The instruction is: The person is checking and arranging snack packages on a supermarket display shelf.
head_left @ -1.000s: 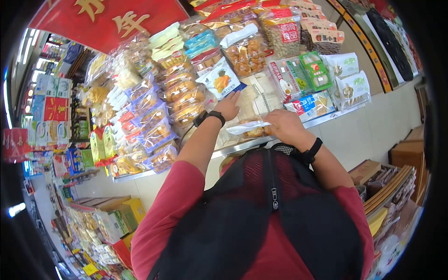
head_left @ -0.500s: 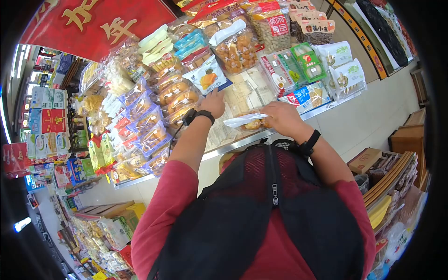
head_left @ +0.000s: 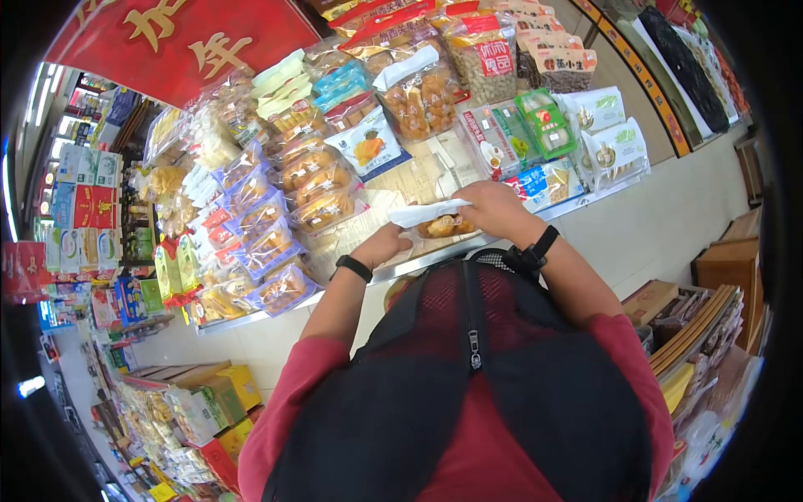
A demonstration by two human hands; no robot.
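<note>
Worn on the head, the single wide, round-edged camera looks forward and steeply down, close above the black bag (head_left: 393, 402) at six o'clock, with the snack display (head_left: 431, 174) within arm's reach toward twelve and store shelves (head_left: 128, 199) farther off at nine.

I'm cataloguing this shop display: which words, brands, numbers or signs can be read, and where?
"加" and "年": red banner
"休闲食品": red-labelled bag
"广州西关": red-topped bag
"小生": front brown pouch, first character unclear
Other labels, including the white-and-blue packet's, are too small or blurred.
</note>
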